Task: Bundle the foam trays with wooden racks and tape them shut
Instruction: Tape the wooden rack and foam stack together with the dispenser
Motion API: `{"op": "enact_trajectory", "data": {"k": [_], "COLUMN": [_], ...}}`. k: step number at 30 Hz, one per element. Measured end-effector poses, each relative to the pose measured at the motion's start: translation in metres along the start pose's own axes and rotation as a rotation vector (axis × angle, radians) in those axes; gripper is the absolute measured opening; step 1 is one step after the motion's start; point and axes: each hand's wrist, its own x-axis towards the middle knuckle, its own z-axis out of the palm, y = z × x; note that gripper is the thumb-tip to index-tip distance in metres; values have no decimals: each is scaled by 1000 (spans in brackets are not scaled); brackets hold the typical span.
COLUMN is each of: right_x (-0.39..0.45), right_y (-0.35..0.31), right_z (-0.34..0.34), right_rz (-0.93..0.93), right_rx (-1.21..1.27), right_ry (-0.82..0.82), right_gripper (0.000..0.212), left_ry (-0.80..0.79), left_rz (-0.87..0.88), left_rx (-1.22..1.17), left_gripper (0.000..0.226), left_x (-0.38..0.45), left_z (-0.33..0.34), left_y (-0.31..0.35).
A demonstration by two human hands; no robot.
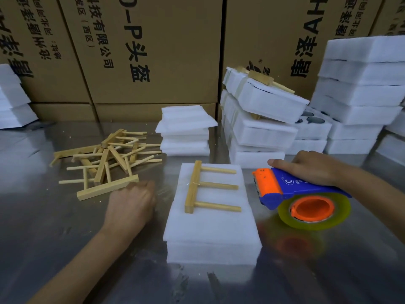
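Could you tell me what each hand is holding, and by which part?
Right hand grips the tape dispenser by its blue top; left hand holds nothing.

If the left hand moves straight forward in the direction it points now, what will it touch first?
Most likely the nearest wooden rack at the edge of the loose pile: the left hand points up and away over the metal table, knuckles almost at that bar. Depth is unclear, so contact may already exist.

White foam trays [211, 227] carry a pale wooden rack [197, 187]; a blue-and-orange tape dispenser [291, 189] holds yellowish clear tape [315, 212], brown cartons [153, 49] printed in black
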Motion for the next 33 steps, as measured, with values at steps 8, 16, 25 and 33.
{"op": "enact_trajectory", "data": {"k": [8,16,25,33], "right_x": [-1,6,5,5], "right_y": [2,7,8,11], "right_z": [0,8,9,10], "right_rz": [-33,-5,-1,1], "right_rx": [3,10,39,48], "right_ry": [-20,84,83,87], "right_gripper": [103,75,75,77], "left_ry": [-2,0,-49,-25], "left_rz": [3,17,-130,-162], "left_rx": [34,-7,-50,-25], "left_gripper": [13,6,6,13], "left_x": [7,5,-3,-16], "left_z": [-10,-21,-11,-13], "left_y": [21,37,33,32]}}
